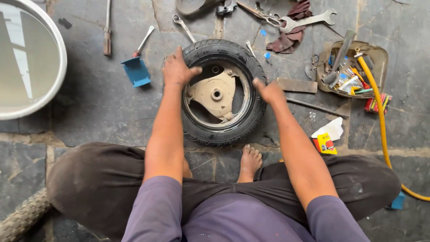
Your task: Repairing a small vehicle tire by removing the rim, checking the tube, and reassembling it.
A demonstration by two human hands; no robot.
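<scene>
Down on the stone floor (103, 103) we go, and there's the small wheel (222, 92) lying flat right in front of the crossed legs, black tyre (257, 103) wrapped round a tan metal hub (216, 93) with three spokes. Left hand (178, 70) is planted on the upper left of the tyre, fingers spread and pressing down over the rubber, thumb reaching in toward the rim, so it's a flat, open press rather than a closed grasp. Right hand (268, 91) sits on the tyre's right edge, fingers curled down over the sidewall; whether they're hooked under it, I can't tell from up here. A bare foot (249, 162) rests just below the wheel, toes nearly touching the tread. Around the action: a blue metal bracket (136, 71) just left of the wheel, a screwdriver (143, 41) beside it, a spanner (184, 27) touching the tyre's top edge, a big open-ended wrench (309, 20) lying on a dark rag (289, 38) up top. Off to the right, a tray of tools (378, 56), a yellow hose (380, 116) snaking past it, a flat metal bar (297, 85), and a small yellow-and-red packet (324, 142). A white round basin (57, 42) sits far left.
</scene>
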